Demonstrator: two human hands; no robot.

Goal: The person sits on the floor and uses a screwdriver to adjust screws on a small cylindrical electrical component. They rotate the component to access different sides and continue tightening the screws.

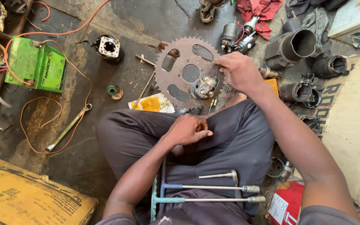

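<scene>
A: Nearest the camera, what lies on the lap?
B: 2 T-handled socket wrenches with pale blue grips lie across the dark trousers, shafts pointing to the person's right; a smaller metal T-piece rests just above them.

A: Left hand?
B: The left hand rests on the crossed legs, fingers curled inward and pressed together. Whether anything sits inside the curl cannot be told.

A: Right hand?
B: The right hand reaches forward with fingers bent down, fingertips touching the right rim of a rusty toothed sprocket. It lies on the part, not closed around it.

A: Where does the sprocket sit?
B: Flat on the dark floor just beyond the knees. A small grey motor end piece rests on its lower right area, just beside the right hand. A yellow packet lies at the sprocket's lower left edge, and a thin rod leans along its left side.

A: Open room?
B: Bare floor is widest to the person's left, between the knee and a long spanner looped by orange wire. A cardboard box closes the near left corner; brown cardboard walls the right.

A: Farther out?
B: A green battery stands at far left, a round black part near it. Starter motor casings crowd the far right, with a red rag at the top edge
</scene>
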